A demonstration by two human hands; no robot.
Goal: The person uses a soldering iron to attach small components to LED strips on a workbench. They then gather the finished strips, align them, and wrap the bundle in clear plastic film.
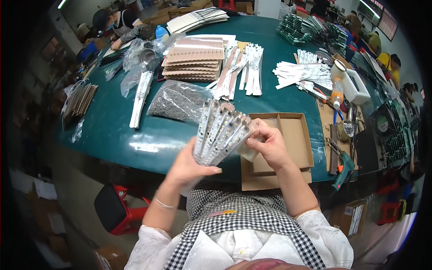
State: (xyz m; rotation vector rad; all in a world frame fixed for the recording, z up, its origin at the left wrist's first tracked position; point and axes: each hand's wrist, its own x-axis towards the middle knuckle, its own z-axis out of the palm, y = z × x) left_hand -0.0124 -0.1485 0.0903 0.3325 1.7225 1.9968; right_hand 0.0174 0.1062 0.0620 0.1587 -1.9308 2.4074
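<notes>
A fanned bundle of white LED strips (219, 135), dotted with small yellowish chips, stands up over the table's near edge. My left hand (186, 163) is closed round its lower end, thumb across the front. At the bundle's right side, the fingers of my right hand (270, 145) pinch the upper end of an outer strip; the exact contact is partly hidden by the fingers. Below that hand, a pale translucent piece (247, 153) shows against an open cardboard box (294, 148).
A clear bag of small grey parts (177, 101) lies beyond my left hand. Stacked brown corrugated sheets (193, 56) and more LED strips (254, 69) sit farther back. On the right are a white jug (357, 87), an orange bottle (337, 92) and a green glue gun (344, 168). A red stool (119, 209) stands lower left.
</notes>
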